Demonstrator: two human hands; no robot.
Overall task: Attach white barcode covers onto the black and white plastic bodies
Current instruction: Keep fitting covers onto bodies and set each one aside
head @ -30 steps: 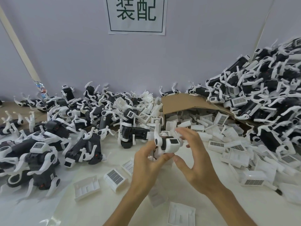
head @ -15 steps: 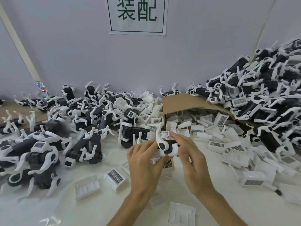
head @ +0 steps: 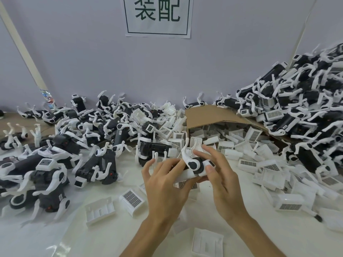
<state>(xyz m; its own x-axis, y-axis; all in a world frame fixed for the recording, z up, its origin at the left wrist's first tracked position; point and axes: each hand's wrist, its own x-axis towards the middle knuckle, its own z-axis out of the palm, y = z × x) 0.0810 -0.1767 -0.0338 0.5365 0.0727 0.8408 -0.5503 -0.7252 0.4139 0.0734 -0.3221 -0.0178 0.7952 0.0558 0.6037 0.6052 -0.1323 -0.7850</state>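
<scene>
We hold one black and white plastic body (head: 194,165) just above the surface (head: 55,234), near the middle of the scene. The left hand (head: 163,184) has its grip clamped on the body between thumb and forefinger, its other fingers spread, and the right hand (head: 222,180) pinches the right end with the thumb pressed on it. A white barcode cover (head: 182,176) lies against the underside; we cannot tell whether it is seated. The main risk, as we judge it, is uneven thumb pressure tilting the cover so that one edge catches and the other stands proud. The thin white leg rising from the body could also bend or snag a finger. If the pinch slips, the piece would fall among the loose covers (head: 132,198) below and be hard to pick out. Room is tight: assembled bodies (head: 92,160) crowd the left and a tall heap (head: 297,108) the right. The tipped cardboard box (head: 213,117) spills covers just beyond our fingers. The only open stretch is the near surface, dotted with a few covers.
</scene>
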